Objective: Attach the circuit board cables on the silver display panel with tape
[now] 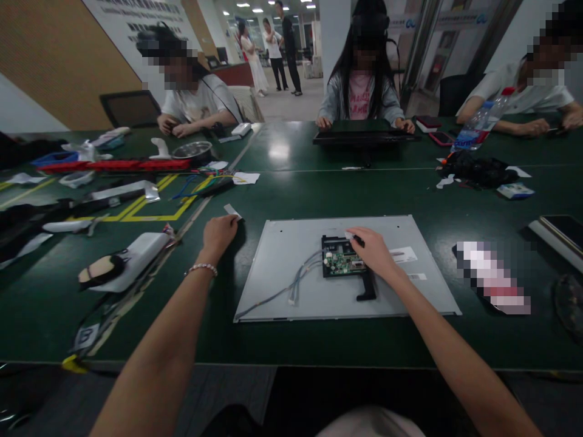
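While the left hand (220, 234) rests clenched, right hand (374, 250) fingers (359, 233) pinch a tab (349, 235) over the circuit board (340, 262).

Centre frame: the panel (282, 261) under my right hand (374, 250) is pale grey, its circuit board (340, 262) green. The table (319, 188) is dark green, with yellow line markings (150, 209) at left. My wrist bracelet (201, 267) is white-beaded.

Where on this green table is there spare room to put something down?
Bare table lies between the grey panel and the black screen opposite, and along the near edge below the panel. Left of the left hand it is crowded with tools and cables. The right hand rests on the circuit board.
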Demonstrator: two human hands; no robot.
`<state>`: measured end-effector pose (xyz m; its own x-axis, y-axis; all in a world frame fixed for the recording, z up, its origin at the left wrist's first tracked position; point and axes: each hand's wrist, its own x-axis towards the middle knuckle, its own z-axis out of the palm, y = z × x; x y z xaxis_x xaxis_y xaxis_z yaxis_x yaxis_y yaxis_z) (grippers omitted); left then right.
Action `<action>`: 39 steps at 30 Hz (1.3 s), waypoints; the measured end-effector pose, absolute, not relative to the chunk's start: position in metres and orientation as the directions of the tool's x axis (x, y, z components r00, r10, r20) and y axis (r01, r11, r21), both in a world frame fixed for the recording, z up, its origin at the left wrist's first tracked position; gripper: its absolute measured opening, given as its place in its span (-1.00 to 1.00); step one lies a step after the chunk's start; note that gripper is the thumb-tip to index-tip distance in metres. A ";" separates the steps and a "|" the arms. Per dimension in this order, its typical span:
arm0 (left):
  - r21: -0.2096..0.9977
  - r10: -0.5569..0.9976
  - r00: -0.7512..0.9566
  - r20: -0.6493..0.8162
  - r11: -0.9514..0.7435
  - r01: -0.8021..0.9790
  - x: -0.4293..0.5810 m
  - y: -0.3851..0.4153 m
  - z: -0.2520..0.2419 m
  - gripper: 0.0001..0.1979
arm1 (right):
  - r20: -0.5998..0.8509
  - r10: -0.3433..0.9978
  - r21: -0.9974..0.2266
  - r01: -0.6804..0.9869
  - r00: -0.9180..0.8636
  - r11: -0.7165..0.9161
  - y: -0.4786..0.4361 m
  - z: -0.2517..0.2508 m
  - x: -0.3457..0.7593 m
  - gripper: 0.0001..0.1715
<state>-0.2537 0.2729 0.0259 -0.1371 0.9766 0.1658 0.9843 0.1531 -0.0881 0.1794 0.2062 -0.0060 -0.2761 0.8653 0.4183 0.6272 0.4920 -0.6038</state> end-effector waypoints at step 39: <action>-0.048 0.761 0.538 0.362 -0.562 0.826 -0.027 0.110 0.056 -0.75 | 0.388 0.814 -0.783 0.311 -0.433 0.539 0.148 0.038 0.142 -0.60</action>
